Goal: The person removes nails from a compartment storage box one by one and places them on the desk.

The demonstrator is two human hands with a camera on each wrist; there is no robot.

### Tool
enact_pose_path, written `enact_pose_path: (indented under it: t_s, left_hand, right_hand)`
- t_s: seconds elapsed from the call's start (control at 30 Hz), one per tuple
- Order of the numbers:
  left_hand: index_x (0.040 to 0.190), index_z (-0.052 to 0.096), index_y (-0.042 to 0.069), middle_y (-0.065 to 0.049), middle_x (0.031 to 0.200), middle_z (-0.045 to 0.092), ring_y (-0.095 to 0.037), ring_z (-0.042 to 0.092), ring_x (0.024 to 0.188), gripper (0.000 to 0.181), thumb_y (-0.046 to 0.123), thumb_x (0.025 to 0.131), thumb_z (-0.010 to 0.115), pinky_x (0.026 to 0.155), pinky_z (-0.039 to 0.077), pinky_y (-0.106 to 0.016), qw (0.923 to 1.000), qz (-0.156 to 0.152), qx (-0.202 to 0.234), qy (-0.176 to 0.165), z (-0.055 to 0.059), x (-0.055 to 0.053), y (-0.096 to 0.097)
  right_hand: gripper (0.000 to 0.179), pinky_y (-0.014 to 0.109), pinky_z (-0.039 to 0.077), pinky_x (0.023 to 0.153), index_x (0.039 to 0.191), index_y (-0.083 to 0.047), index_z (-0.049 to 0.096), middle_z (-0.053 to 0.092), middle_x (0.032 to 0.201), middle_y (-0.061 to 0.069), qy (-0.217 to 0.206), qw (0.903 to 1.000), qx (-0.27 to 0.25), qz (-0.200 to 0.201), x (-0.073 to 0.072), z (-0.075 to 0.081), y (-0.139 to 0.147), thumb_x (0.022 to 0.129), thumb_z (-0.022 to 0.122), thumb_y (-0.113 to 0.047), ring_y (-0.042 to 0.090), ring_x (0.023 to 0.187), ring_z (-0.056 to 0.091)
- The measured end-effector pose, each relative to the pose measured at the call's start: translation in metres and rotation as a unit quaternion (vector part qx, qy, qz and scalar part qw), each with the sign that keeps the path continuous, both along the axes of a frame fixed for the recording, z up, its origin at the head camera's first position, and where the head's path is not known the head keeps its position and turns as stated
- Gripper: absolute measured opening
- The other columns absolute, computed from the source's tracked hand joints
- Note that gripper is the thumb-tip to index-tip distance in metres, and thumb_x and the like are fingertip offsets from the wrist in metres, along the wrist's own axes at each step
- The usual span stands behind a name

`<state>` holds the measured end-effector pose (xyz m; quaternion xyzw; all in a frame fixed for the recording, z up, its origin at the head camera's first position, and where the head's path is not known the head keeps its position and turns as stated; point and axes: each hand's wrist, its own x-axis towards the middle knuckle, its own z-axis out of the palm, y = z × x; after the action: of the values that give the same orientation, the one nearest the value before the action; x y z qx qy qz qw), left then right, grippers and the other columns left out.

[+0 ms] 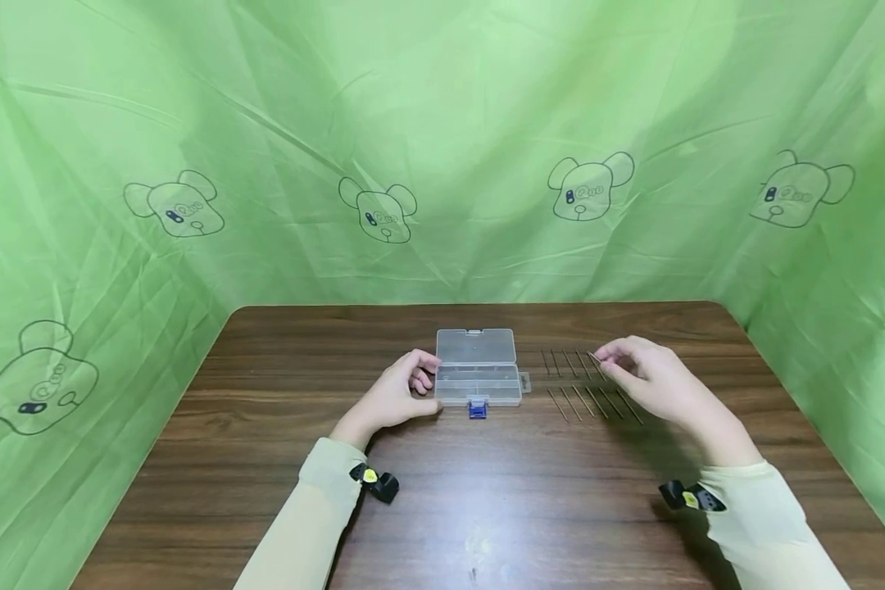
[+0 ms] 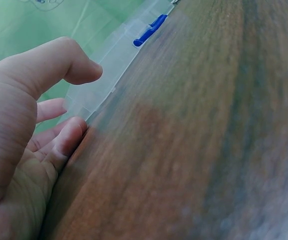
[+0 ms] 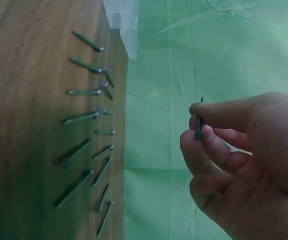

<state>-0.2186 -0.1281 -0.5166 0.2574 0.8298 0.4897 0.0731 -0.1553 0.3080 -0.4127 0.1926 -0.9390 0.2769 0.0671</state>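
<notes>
A clear plastic storage box (image 1: 478, 385) lies on the table with its lid (image 1: 475, 346) folded back and a blue latch (image 1: 477, 410) at its front. My left hand (image 1: 397, 392) holds the box's left end, thumb by the front corner and fingers along the side. Between the thumb and fingertips of my right hand (image 1: 652, 378), a nail (image 3: 200, 122) is pinched, its head turned toward the wrist camera. That hand is raised over the right end of two rows of thin nails (image 1: 577, 403), laid out to the right of the box.
The dark wooden table (image 1: 265, 426) carries the box and nails. A clear hanging tab (image 1: 525, 382) sticks out from the box's right side toward the nails. Green fabric (image 1: 472, 262) with printed bear faces surrounds the table's back and sides.
</notes>
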Motion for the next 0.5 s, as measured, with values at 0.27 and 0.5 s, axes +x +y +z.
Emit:
enact_pose_path:
  t_s: [0.27,0.5]
  left_hand:
    - [0.139,0.061,0.008,-0.01,0.119,0.066,-0.022,0.065,0.098,0.064,0.005,0.082,0.089,0.088,0.056,-0.03,1.0,-0.002,-0.005,0.001,0.001,0.001,0.001]
    - [0.14,0.061,0.007,-0.01,0.122,0.066,-0.021,0.065,0.098,0.064,0.004,0.082,0.089,0.088,0.056,-0.029,1.0,-0.002,-0.007,0.006,0.001,0.001,0.0]
  right_hand:
    - [0.013,0.034,0.051,0.072,0.114,-0.006,0.076,0.075,0.101,0.003,-0.026,0.9976,0.026,-0.059,0.014,-0.018,0.034,0.105,0.071,-0.012,0.007,0.078,0.058]
    - [0.014,0.045,0.052,0.076,0.108,-0.005,0.075,0.075,0.091,0.001,-0.071,0.9927,0.04,-0.089,0.013,-0.037,0.055,0.104,0.068,-0.017,0.015,0.079,0.063]
